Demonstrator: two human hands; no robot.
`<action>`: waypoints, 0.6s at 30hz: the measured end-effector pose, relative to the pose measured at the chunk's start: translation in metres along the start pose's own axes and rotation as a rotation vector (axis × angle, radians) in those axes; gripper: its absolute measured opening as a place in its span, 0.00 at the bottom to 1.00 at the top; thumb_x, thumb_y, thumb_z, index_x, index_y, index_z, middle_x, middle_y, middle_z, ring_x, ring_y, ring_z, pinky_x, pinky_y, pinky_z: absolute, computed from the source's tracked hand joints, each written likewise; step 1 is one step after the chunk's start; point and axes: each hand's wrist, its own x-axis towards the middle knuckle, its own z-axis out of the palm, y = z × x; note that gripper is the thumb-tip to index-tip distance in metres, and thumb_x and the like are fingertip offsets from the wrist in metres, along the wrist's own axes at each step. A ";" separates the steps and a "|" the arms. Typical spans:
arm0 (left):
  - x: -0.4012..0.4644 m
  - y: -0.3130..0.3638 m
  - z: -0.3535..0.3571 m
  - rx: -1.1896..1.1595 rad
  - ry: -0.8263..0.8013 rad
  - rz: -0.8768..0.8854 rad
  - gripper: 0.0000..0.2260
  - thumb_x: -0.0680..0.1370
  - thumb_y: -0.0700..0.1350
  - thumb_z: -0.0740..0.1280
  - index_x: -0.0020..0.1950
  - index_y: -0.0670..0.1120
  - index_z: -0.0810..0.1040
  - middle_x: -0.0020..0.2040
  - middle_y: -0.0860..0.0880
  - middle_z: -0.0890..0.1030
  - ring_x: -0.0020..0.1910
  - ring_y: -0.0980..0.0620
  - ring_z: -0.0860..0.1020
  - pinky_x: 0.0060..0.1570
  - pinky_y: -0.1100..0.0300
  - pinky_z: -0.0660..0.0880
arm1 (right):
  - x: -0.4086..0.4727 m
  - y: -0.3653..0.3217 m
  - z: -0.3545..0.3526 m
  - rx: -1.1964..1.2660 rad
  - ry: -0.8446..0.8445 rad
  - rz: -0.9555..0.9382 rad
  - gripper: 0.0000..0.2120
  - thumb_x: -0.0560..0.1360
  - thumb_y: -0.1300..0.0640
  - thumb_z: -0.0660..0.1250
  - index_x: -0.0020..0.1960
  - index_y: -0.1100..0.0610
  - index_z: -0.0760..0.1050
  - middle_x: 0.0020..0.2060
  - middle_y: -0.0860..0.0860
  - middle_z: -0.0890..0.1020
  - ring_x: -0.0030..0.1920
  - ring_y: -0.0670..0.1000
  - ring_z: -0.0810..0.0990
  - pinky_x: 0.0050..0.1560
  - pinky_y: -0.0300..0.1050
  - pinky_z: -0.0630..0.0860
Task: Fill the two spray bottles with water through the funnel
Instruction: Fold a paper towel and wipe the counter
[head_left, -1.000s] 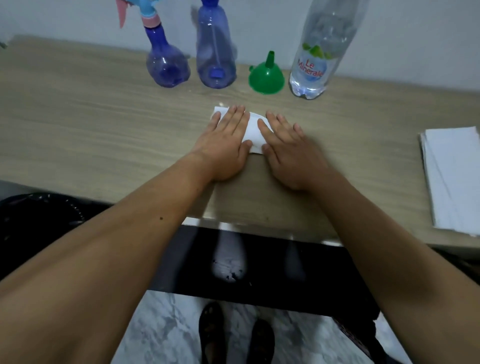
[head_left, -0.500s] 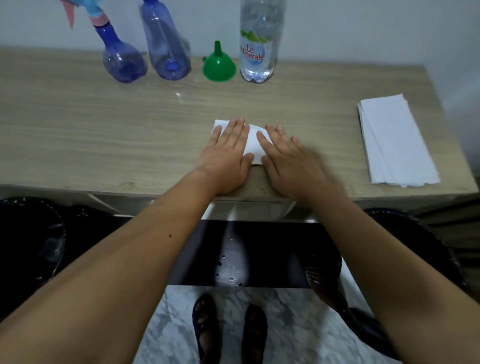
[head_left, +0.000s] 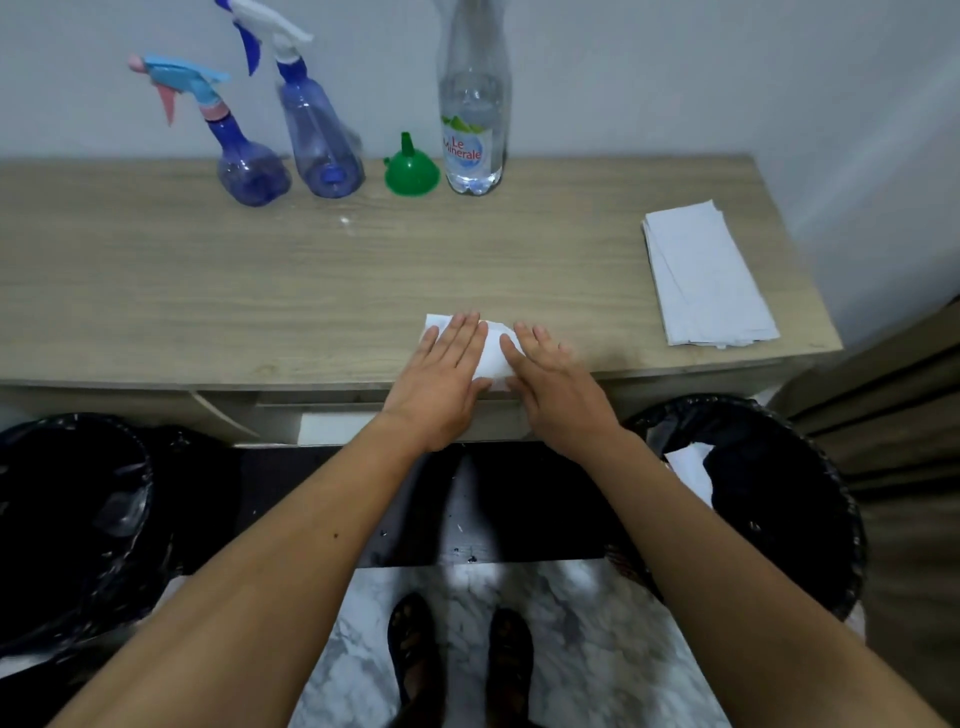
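At the far left, below the table edge, stands a black bin (head_left: 67, 525) lined with a dark bag. On the wooden table (head_left: 156, 291), near the wall, the first spray bottle (head_left: 244, 161) stands with a light blue and pink trigger head, and just beside it on the right is the second spray bottle (head_left: 319, 140) with a white and blue head; both have clear blue bodies. Next comes the green funnel (head_left: 411, 169), placed upside down with its spout pointing up, and it is close to the water bottle (head_left: 472, 130), which stands upright against the wall. At the front edge of the table the left hand (head_left: 441, 379) lies flat with straight fingers on a folded white tissue (head_left: 493, 358), and the right hand (head_left: 556, 389) also rests flat on it, fingers straight; neither hand grips anything. Further right a stack of white napkins (head_left: 706, 275) lies on the table. Below it is another black bin (head_left: 769, 499) with a piece of white paper inside.
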 end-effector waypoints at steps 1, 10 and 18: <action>-0.004 -0.003 0.002 -0.038 0.024 0.049 0.28 0.90 0.50 0.52 0.88 0.42 0.48 0.88 0.44 0.48 0.87 0.47 0.45 0.85 0.51 0.39 | -0.003 -0.003 0.001 0.003 0.003 0.014 0.25 0.87 0.54 0.59 0.83 0.56 0.63 0.84 0.57 0.61 0.84 0.61 0.58 0.81 0.61 0.57; -0.032 0.010 0.012 -0.519 0.308 0.014 0.15 0.82 0.38 0.73 0.68 0.45 0.84 0.70 0.44 0.80 0.74 0.47 0.73 0.78 0.69 0.56 | -0.038 -0.019 0.000 0.280 0.177 0.246 0.17 0.82 0.56 0.63 0.68 0.49 0.83 0.69 0.54 0.82 0.70 0.57 0.80 0.70 0.51 0.77; -0.030 0.081 0.023 -0.663 0.200 -0.019 0.06 0.77 0.47 0.79 0.54 0.53 0.91 0.51 0.59 0.89 0.49 0.62 0.86 0.55 0.60 0.80 | -0.129 0.022 0.003 0.592 0.461 0.436 0.07 0.74 0.64 0.72 0.46 0.52 0.85 0.37 0.47 0.86 0.42 0.45 0.82 0.41 0.30 0.72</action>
